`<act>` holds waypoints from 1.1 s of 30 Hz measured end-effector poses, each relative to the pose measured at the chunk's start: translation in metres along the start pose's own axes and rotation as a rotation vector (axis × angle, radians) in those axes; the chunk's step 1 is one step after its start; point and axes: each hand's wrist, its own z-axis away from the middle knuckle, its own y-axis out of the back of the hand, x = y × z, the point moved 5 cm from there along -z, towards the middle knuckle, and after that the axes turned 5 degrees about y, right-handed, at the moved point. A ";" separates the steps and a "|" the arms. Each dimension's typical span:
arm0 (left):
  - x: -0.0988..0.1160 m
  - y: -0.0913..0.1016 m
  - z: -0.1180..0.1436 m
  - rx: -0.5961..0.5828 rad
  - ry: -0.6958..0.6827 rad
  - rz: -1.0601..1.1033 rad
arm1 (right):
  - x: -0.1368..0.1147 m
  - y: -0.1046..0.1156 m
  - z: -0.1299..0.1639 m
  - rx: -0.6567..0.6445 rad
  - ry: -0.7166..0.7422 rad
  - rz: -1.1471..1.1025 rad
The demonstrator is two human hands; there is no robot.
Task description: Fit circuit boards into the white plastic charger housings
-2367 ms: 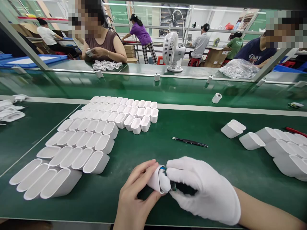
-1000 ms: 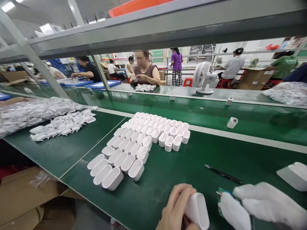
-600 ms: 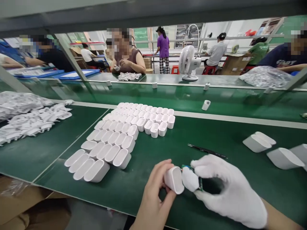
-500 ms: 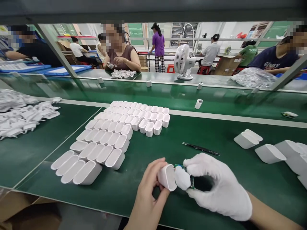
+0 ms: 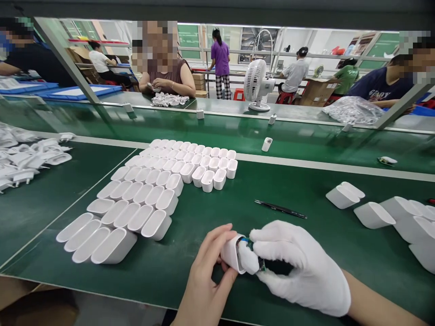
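My bare left hand [image 5: 212,271] is closed around a white plastic housing [image 5: 232,254], its open end turned to the right. In my white-gloved right hand [image 5: 295,267] a green circuit board [image 5: 261,264] is pinched between thumb and fingers. A white pad-like piece [image 5: 248,257] covers one side of the board. The board's left end sits inside the mouth of the housing; the rest sticks out. Beyond my hands, black tweezers [image 5: 280,209] lie on the green bench. Rows of open white housings [image 5: 156,222] stand to the left.
More white housings [image 5: 374,215] lie at the right. White parts [image 5: 30,158] are heaped at the far left. A green conveyor belt [image 5: 231,131] behind the bench carries small white pieces. Across it stands a fan [image 5: 256,83], and several people sit at work.
My right hand has moved the circuit board leftward, and its end has gone into the housing's mouth. My left hand still holds the housing. The whole view has shifted slightly.
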 end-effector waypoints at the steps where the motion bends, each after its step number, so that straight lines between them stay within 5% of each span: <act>1: -0.001 0.000 0.000 0.000 -0.002 -0.009 | 0.000 0.000 0.000 0.010 0.005 0.014; 16: 0.000 -0.001 0.000 0.046 -0.072 -0.013 | -0.001 0.002 -0.004 -0.089 -0.002 -0.018; 26: 0.001 0.001 0.000 -0.002 -0.025 -0.036 | 0.000 -0.002 0.005 0.008 0.016 0.184; 29: -0.002 0.001 0.000 -0.015 0.001 -0.037 | 0.005 -0.005 0.008 -0.050 -0.075 0.039; 33: 0.000 0.000 0.001 -0.032 -0.043 -0.011 | 0.023 -0.009 0.021 -0.047 -0.466 -0.498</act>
